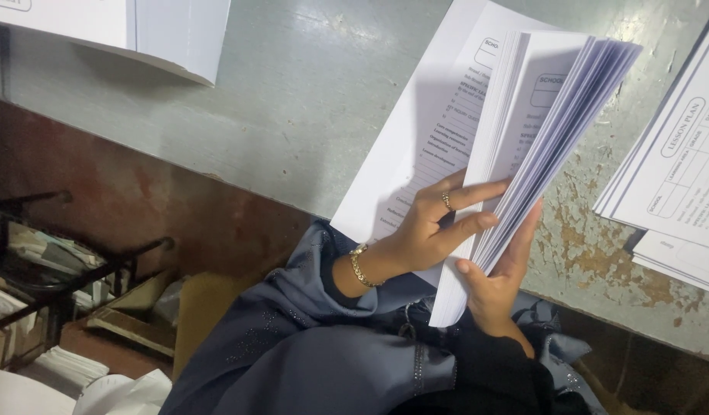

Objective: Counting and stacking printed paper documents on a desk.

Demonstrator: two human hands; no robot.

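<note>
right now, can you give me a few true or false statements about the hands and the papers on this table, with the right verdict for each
1. The left hand lies with its fingers spread on the printed sheets. True.
2. The right hand holds the fanned paper stack from its lower edge. True.
3. The fanned paper stack lies flat and closed. False: its pages are lifted and spread apart.
4. The left wrist wears a gold bracelet. True.
5. The table has a smooth wooden top. False: it is grey paint, chipped and rust-spotted.
6. No other papers lie at the right. False: another form pile sits there.
</note>
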